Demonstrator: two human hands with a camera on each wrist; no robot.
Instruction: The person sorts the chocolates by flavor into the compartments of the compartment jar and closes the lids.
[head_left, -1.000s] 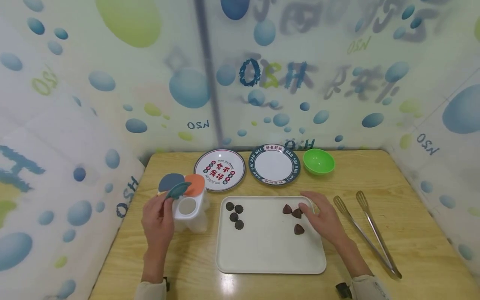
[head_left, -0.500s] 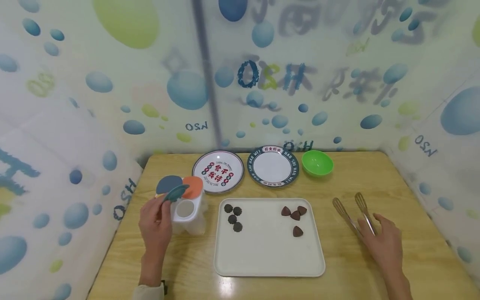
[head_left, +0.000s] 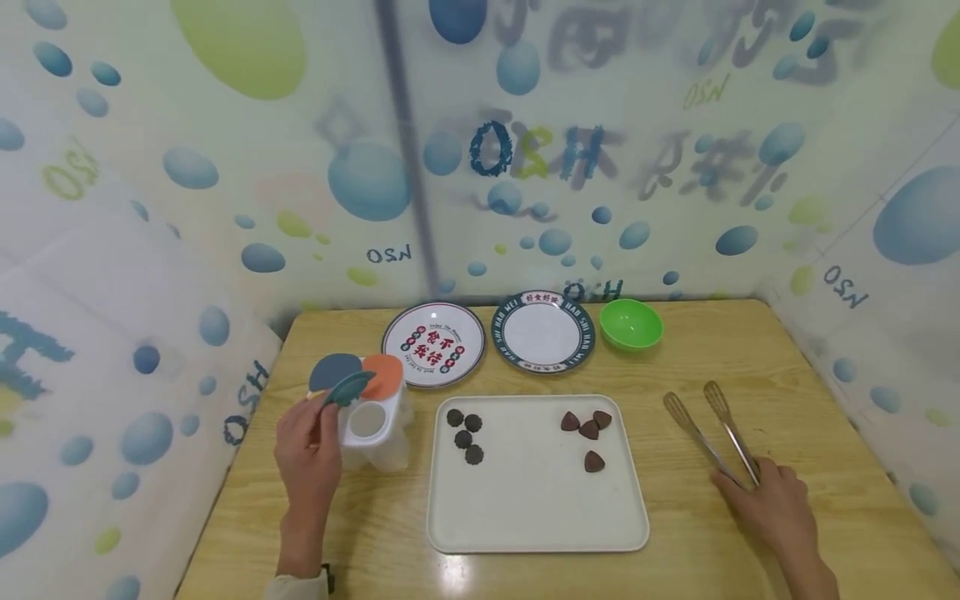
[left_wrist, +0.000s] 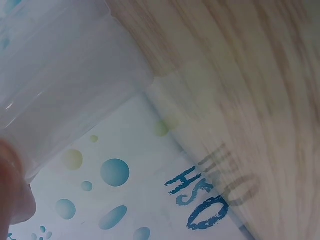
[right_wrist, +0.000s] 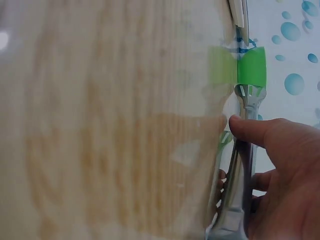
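One tongs [head_left: 712, 433], tips pointing away

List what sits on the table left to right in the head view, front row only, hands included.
Left hand pinching a teal lid flap → white seasoning box → dark round chocolates → brown cone chocolates, both groups on the white tray → metal tongs → right hand on the tongs.

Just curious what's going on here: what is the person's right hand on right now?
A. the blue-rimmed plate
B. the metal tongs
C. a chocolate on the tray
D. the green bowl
B: the right hand rests on the metal tongs, its fingers round their arms in the right wrist view.
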